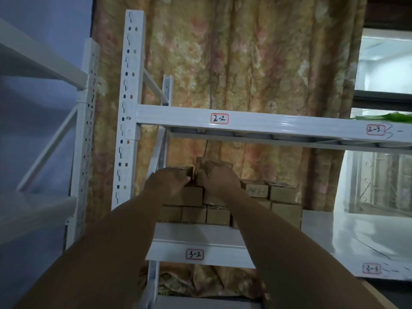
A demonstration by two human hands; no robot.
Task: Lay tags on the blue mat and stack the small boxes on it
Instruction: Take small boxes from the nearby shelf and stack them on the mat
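Several small brown cardboard boxes point(282, 194) stand stacked in rows on the white shelf marked 3-2 point(196, 236). My left hand point(167, 182) grips a small box point(186, 171) at the top left of the stack. My right hand point(219, 179) holds another small box point(201, 163) right beside it, at the top of the pile. Both arms reach forward from the lower edge of the view. No blue mat and no tags are in view.
The white metal rack has an upper beam labelled 2-2 point(219, 118) and 2-3 point(375, 129) just above the boxes. A floral curtain point(245, 63) hangs behind. Green leaves point(388, 117) lie on the upper shelf at right. A second rack point(87, 130) stands at left.
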